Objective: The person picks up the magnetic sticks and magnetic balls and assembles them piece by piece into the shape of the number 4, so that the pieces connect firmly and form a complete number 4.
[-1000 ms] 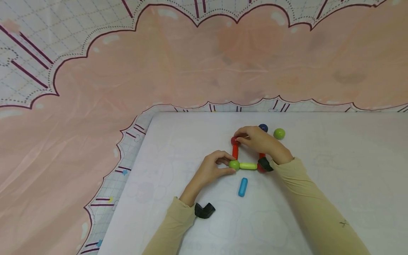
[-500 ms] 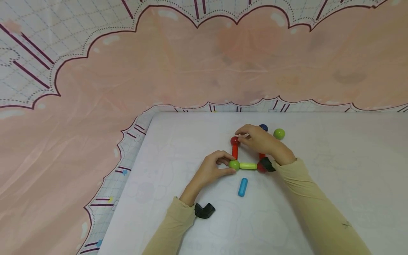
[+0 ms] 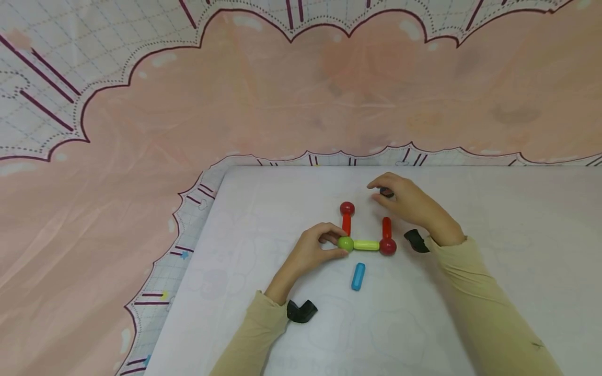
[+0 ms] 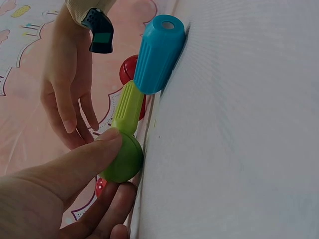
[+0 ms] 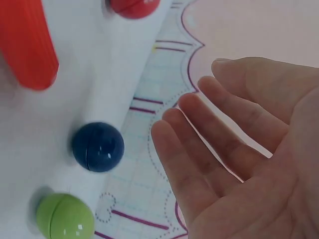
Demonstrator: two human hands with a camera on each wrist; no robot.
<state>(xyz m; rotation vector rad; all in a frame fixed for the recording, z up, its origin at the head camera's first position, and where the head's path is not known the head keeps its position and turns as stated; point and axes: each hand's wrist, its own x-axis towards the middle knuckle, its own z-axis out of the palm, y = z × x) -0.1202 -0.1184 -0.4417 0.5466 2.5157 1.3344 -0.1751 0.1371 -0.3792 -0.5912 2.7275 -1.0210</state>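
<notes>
We saw a white table [image 3: 263, 209] with a pink cloth [image 3: 301, 99] beyond its far edge; on the table lay a U of sticks and balls, its gap on the far side; at its near left corner the left hand [image 3: 312, 243] pinched the green corner ball [image 3: 345, 244] between thumb and fingers; the right hand [image 3: 406, 201], farther off to the right, had loose fingers and held nothing we could see; the dark blue ball [image 5: 98, 147] sat close by those fingers, with the loose green ball [image 5: 65, 217] just beside it; the blue stick [image 3: 358, 277] lay on the near side; we guessed the balls were hard, smooth and quick to roll, best held round the middle with fingertips; we guessed the sticks were light and stiff, with ridges to grip.
</notes>
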